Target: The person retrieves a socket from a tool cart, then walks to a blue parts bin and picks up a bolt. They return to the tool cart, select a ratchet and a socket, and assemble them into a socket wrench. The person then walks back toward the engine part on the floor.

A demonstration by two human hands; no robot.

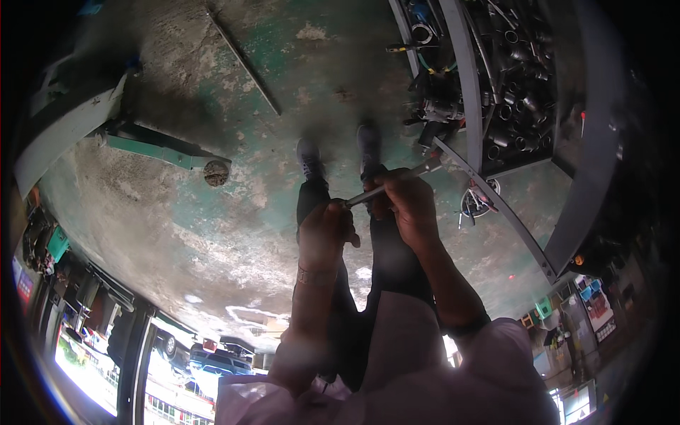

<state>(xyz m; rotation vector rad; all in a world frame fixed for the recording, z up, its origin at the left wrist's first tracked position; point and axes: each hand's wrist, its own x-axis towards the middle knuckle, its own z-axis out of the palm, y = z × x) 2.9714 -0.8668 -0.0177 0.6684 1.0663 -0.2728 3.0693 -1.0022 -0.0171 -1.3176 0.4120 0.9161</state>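
Observation:
A slim grey metal bar [421,169] spans the space between my two hands, slanting up to the right, in front of my legs. My left hand [327,225] is closed round its lower left end. My right hand [411,202] grips it further along, fingers wrapped over the shaft. Past my right hand the bar looks thicker, and its far tip lies in line with the grey steel frame; whether they touch I cannot tell. The exact kind of bar is not clear.
At the right stands a steel rack [464,78] holding dark pipe fittings [520,106] and tools, with a wheel-like object [480,198] below. A long thin rod [244,60] lies on the worn green floor. A green metal beam [152,150] sits at the left.

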